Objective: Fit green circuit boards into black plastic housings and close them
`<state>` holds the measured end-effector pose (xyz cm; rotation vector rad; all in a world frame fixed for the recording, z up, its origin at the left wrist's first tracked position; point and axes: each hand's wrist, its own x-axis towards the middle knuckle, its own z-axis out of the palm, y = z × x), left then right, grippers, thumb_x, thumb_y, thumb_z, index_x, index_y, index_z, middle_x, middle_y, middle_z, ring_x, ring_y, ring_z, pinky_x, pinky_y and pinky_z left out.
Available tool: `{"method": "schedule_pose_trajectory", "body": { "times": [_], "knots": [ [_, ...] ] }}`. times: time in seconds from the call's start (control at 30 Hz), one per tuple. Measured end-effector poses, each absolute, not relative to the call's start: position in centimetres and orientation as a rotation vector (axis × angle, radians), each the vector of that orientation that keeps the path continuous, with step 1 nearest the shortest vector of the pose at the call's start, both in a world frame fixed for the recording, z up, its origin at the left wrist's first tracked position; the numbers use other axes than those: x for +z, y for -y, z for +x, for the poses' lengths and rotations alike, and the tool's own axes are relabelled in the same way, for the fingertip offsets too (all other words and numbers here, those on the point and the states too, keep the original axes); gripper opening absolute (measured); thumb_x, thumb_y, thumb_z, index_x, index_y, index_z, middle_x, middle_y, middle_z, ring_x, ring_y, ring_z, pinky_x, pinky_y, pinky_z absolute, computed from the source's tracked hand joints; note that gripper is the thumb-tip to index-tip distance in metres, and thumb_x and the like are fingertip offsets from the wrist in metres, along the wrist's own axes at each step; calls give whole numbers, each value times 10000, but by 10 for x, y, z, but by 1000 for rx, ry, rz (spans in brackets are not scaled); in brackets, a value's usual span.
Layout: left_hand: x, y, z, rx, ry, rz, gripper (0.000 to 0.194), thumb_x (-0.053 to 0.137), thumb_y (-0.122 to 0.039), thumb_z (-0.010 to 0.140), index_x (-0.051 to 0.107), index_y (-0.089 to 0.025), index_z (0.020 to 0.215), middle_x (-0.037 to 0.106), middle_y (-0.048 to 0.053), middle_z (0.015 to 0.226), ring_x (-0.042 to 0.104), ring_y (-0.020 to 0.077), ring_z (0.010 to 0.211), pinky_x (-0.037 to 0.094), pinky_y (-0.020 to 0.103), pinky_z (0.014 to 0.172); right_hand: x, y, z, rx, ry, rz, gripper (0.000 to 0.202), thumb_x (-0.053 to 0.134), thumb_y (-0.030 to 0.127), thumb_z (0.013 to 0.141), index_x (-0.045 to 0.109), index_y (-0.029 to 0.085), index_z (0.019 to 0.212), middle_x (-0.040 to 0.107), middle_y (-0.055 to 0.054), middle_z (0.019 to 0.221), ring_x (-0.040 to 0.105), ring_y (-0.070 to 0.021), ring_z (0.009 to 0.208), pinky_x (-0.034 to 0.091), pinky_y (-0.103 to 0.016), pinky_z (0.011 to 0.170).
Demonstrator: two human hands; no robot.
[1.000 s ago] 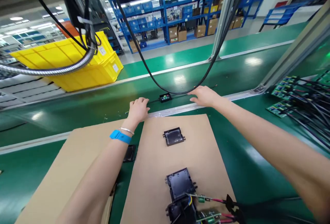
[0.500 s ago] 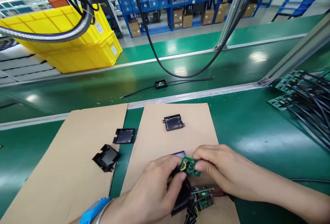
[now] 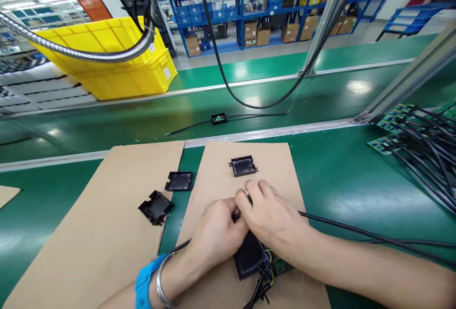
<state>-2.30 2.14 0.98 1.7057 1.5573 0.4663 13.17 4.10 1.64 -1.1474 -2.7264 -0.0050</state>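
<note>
My left hand point(image 3: 217, 230) and my right hand point(image 3: 272, 216) meet over the right cardboard sheet, fingers closed around a small green circuit board point(image 3: 250, 199). Only a sliver of the board shows between the fingers. A black cable point(image 3: 331, 222) runs out to the right from under my right hand, and another length point(image 3: 180, 246) passes by my left wrist. Just below the hands lies a black plastic case point(image 3: 249, 256), partly covered by them. Beside it are another green board point(image 3: 281, 266) with yellow wire and some black leads point(image 3: 262, 283).
An open black housing point(image 3: 243, 165) lies on the right cardboard point(image 3: 213, 166). Two more housings point(image 3: 180, 181) point(image 3: 156, 208) lie around the left cardboard's edge. A cabled module point(image 3: 218, 118) sits beyond the metal rail. Boards with cables point(image 3: 420, 143) are piled at right. Yellow crates point(image 3: 124, 76) stand back left.
My right hand has moved left and curled over the circuit board, which is now mostly hidden. Black cable now stretches out on both sides of the hands. The view has shifted slightly.
</note>
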Motion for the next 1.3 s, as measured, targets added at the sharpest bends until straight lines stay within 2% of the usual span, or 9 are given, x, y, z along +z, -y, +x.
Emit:
{"method": "schedule_pose_trajectory", "body": {
  "times": [0.17,0.23,0.27,0.37,0.47,0.63,1.0,1.17,1.3],
  "knots": [
    [5,-17,-41,320,-1537,1760,307,509,-429,887,468,-199,688,455,-49,578,423,126,542,296,252,511,12,-54,149,402,2846,-817,186,491,116,849,595,137,1002,519,-105,939,516,-228,854,471,-340,717],
    [2,-14,-47,340,-1556,1846,212,637,-381,809,538,-201,857,565,-22,734,535,165,672,385,272,598,8,-66,157,535,2898,-793,155,513,155,885,614,163,1003,512,-75,926,532,-195,820,460,-305,687],
    [1,-13,-49,360,-1557,1882,287,683,-339,770,545,-204,982,600,7,871,574,192,770,424,295,660,5,-72,160,564,2927,-781,143,535,171,888,622,176,1002,511,-64,925,538,-183,801,452,-295,675],
    [-3,-12,-52,335,-1499,1939,470,705,-269,760,508,-232,1185,555,60,1128,598,228,918,481,351,757,-4,-82,160,537,2993,-740,110,599,214,877,637,200,980,512,-46,926,546,-168,758,426,-283,640],
    [-5,-15,-54,282,-1451,1948,398,693,-306,803,553,-254,1172,560,50,1114,613,226,909,507,370,786,-7,-81,155,425,3025,-724,51,608,225,869,628,205,912,510,-38,891,530,-165,707,392,-283,592],
    [-7,-18,-57,239,-1462,1951,473,718,-341,797,544,-264,1230,572,50,1126,622,257,971,523,404,832,-2,-72,146,236,3044,-693,58,569,142,832,601,191,829,513,-59,845,513,-198,723,349,-299,563],
    [-5,-17,-63,297,-1432,1908,486,734,-369,776,563,-255,1217,587,59,1125,625,224,931,518,348,809,-14,-76,149,552,2894,-784,79,566,208,856,643,221,859,497,-63,903,468,-223,854,358,-328,668],
    [3,-34,-79,73,-1328,1529,113,529,-313,882,555,-207,910,616,-14,712,605,159,648,477,265,582,-13,-78,150,631,2886,-798,68,609,218,854,656,212,805,497,-49,845,464,-209,816,292,-308,594],
    [5,-40,-75,37,-1227,1201,147,531,-320,872,489,-195,808,597,-18,654,574,134,564,463,243,527,-17,-78,152,686,2821,-791,75,606,197,855,634,200,785,495,-37,829,456,-193,819,282,-304,592]
  ]
}}
